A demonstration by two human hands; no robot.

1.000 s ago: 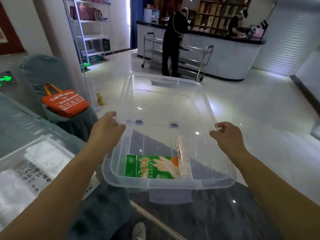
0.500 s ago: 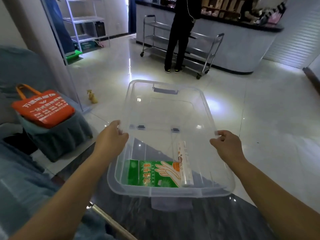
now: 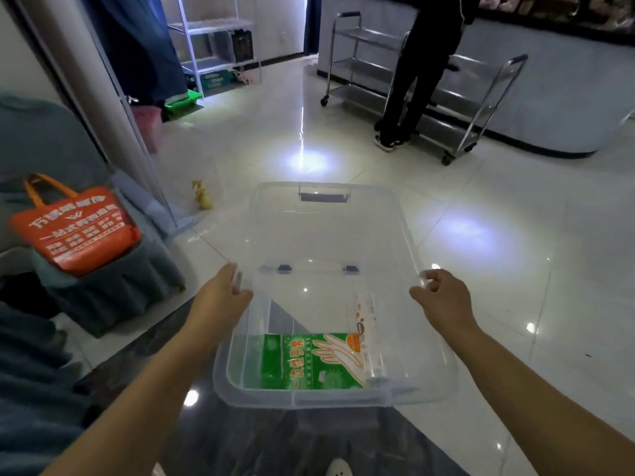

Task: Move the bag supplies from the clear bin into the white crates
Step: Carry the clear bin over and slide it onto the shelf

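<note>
Two bare forearms enter from the lower corners of the frame and meet a clear bin (image 3: 405, 231) held at centre. Left hand (image 3: 220, 300) is clamped on the bin's left rim, thumb on top, fingers curled around the edge. Right hand (image 3: 443, 300) is clamped on the right rim, fingers bent over the lip. Bin is tilted, near end lower, far end raised toward the middle of the frame.

Contents lie at the near, low end of the bin. Green glove packet (image 3: 309, 362) lies flat on the bin floor, printed with an outline of hands and orange lettering. White roll (image 3: 369, 334) lies along the packet's right edge, touching it, long axis running away from the camera. Rest of the bin floor shows through to the tiles beneath.

Below the bin, bottom centre, a dark glossy surface (image 3: 240, 438) with a light reflection; a pale shoe toe (image 3: 338, 468) shows at the very bottom edge.

Left of frame, an orange tote bag (image 3: 75, 231) with white lettering sits on a seat under a grey-blue cover (image 3: 113, 290). Small yellow object (image 3: 202, 195) on the white floor tiles beyond it, too small to tell what.

Upper right, a person in dark clothes (image 3: 415, 70) stands at a steel trolley (image 3: 481, 91) in front of a curved pale counter (image 3: 567, 97). Upper left, white metal shelving (image 3: 213, 42) against the wall.
</note>
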